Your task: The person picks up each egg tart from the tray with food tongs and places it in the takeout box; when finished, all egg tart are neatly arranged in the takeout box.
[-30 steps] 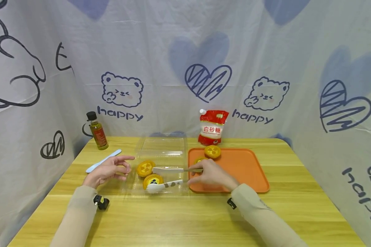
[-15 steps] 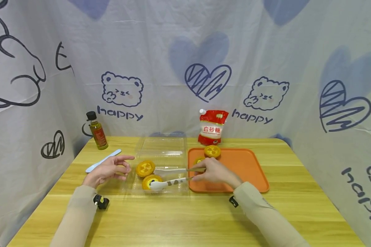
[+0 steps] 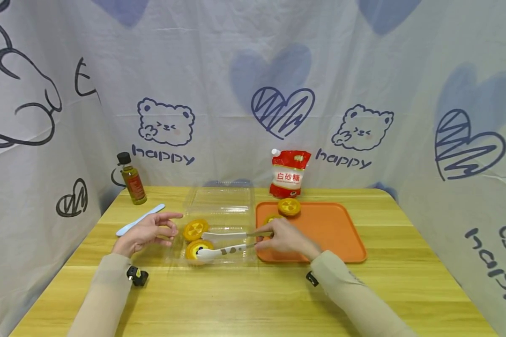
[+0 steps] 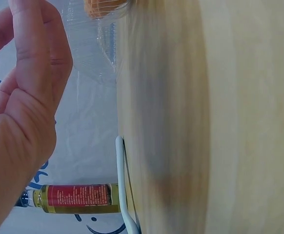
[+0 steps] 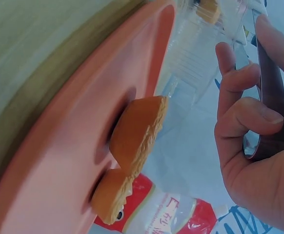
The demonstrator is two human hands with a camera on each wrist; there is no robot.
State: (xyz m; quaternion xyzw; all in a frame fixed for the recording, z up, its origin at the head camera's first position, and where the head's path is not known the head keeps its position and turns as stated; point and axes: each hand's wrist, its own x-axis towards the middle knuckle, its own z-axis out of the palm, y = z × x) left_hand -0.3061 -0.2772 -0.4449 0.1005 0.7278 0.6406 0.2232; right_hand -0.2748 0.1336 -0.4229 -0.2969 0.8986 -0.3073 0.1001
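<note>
My right hand (image 3: 287, 238) holds a pair of tongs (image 3: 227, 236) with a metal bend and white, spoon-like tips. Its two arms stand apart, pointing left over a clear plastic clamshell box (image 3: 221, 201) with its lid up. Inside the box sit two egg tarts: a rear tart (image 3: 195, 229) and a front tart (image 3: 191, 251) with dark dots on top. One tip overlaps the front tart; the other is near the rear tart. Whether they touch cannot be told. My left hand (image 3: 149, 231) hovers at the box's left side with loosely bent fingers, holding nothing.
An orange tray (image 3: 324, 234) lies to the right, bearing two more tarts, one a back tart (image 3: 288, 207). Behind it stands a red-and-white sugar pouch (image 3: 290, 174). At left are an oil bottle (image 3: 133, 183) and a pale blue spatula-like utensil (image 3: 141, 219).
The tongs' arms drew closer and shifted right, then moved back left. Both tarts in the box have slid a little left. My left hand stays about where it was.
</note>
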